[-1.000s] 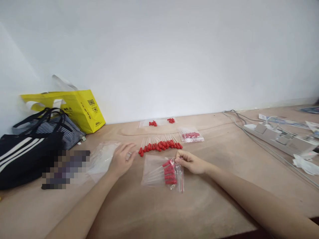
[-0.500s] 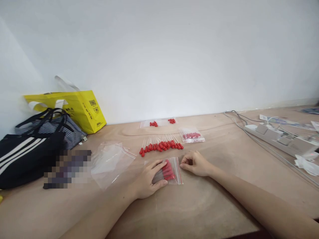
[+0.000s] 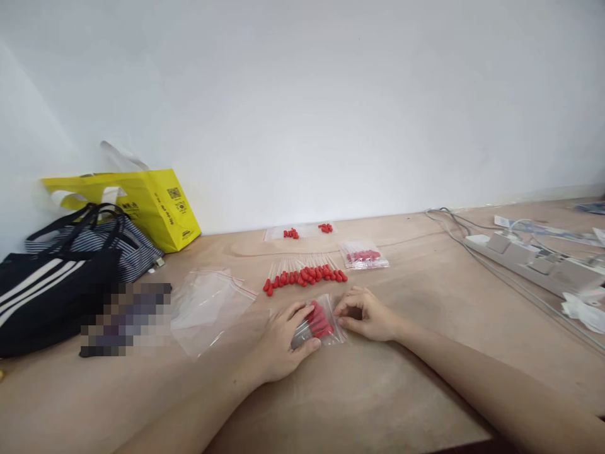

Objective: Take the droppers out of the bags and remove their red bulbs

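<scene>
A clear zip-lock bag [image 3: 336, 335] lies on the table with several red-bulbed droppers [image 3: 319, 320] inside. My left hand [image 3: 285, 343] holds it from the left, thumb and fingers around the dropper tubes, covering part of them. At the bag's right, zip end, my right hand [image 3: 366, 315] pinches the edge between thumb and index finger. Just beyond my hands, loose droppers [image 3: 302, 276] lie in a row, red bulbs toward me. A second bag of droppers [image 3: 363, 255] sits behind my right hand.
Flat clear zip-lock bags [image 3: 212, 309] lie on the left. Farther left are a black bag [image 3: 61, 296] and a yellow tote bag [image 3: 161, 208]. More red-bulbed droppers [image 3: 291, 233] rest on a bag near the wall. A power strip [image 3: 524, 258] with cables stands at the right.
My right hand has moved slightly left, from beside the bag onto its zip edge. The bag has tilted a little and its right end now looks bent.
</scene>
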### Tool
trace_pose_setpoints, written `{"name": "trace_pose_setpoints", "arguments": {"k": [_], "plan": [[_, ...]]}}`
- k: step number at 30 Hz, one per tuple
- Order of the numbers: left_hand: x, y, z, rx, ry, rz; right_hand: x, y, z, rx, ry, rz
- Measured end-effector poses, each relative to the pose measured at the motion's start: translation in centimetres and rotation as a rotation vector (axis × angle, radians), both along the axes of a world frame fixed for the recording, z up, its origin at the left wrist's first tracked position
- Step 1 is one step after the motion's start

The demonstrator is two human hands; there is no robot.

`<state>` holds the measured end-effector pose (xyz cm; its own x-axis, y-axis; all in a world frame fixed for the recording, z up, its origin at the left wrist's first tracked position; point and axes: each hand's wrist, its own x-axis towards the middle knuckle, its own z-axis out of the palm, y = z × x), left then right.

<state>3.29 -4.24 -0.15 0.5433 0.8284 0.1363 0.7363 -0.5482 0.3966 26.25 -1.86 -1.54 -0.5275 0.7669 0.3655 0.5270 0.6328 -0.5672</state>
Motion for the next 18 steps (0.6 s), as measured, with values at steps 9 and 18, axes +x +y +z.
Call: {"name": "trace_pose_setpoints", "arguments": {"k": [9, 18], "plan": [[3.1, 3.0, 2.2, 0.115, 0.004, -0.241, 0.1, 0.2, -0.4, 0.021, -0.025, -0.001], [4.3, 4.4, 0.6, 0.073, -0.043, -0.241, 0.3, 0.4, -0.9, 0.024, -0.015, 0.055]]}}
